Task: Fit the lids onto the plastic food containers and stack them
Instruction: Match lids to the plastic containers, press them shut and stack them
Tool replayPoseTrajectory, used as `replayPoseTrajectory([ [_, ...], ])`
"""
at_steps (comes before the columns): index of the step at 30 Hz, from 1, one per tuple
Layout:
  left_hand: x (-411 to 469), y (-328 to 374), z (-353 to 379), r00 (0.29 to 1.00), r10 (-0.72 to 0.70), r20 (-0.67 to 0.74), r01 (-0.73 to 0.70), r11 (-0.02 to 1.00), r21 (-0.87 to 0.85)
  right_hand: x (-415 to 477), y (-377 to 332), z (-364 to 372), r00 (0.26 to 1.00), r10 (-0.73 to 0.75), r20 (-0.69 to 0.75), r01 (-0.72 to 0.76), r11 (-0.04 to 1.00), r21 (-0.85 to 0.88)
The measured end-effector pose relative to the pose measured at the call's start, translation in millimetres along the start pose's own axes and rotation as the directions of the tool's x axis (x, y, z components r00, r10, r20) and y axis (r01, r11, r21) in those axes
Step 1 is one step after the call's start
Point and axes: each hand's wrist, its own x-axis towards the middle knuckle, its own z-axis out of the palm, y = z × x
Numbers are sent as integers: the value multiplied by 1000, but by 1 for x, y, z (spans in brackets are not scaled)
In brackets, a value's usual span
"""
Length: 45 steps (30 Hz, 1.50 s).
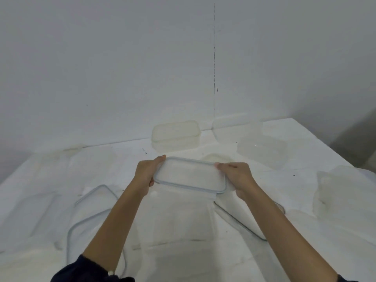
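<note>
The lid (190, 175), a clear rectangle with a grey-blue seal round its rim, is held in the air over the middle of the bench (244, 265). It lies nearly level, its long side running left to right. The left hand (148, 174) grips one short end and the right hand (238, 178) grips the other. On each hand the fingers curl round the rim and a thumb lies near the far corner.

Holding it by both ends probably keeps the flimsy lid flat and square, so that all four edges can meet a rim at once. Right under it, towards the front edge, there seems to be a tall clear container (179, 231). Its walls are so faint that I cannot tell whether the lid touches it yet. My judgement is that the lid is being lined up over that opening before being pressed down.

A shallow lidded container (175, 135) stands at the far edge against the wall. More clear containers (262, 153) sit towards the far right corner, and another (345, 190) sits by the right edge. They are likely kept back so the middle is free for working. Spare lids lie flat near the front, two on the left (97, 200) (81, 241) and one on the right (244, 220), within easy reach.
</note>
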Motion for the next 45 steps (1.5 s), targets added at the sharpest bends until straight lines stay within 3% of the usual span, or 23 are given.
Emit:
replayPoseTrajectory([
  [7, -31, -43, -29, 982, 55, -183, -66, 996, -58, -36, 22, 19, 997, 14, 75, -25, 988, 153],
  [13, -61, -71, -27, 924, 142, -354, -162, 986, -29, -42, 41, 20, 999, 18, 38, -23, 992, 127],
  [23, -69, -101, -25, 864, 189, -467, -138, 980, 140, -50, 58, 21, 997, -70, 36, 66, 994, 82],
  [32, -72, -113, -28, 914, 245, -323, -240, 969, 55, -52, 60, 21, 994, -102, 48, 102, 995, -12],
  [38, -71, -103, -24, 953, 218, -211, -220, 975, 11, -57, 61, 24, 992, -123, 17, 124, 991, -44],
  [45, -67, -105, -23, 938, 263, -225, -267, 964, 13, -67, 65, 33, 952, -298, -63, 281, 939, -200],
])
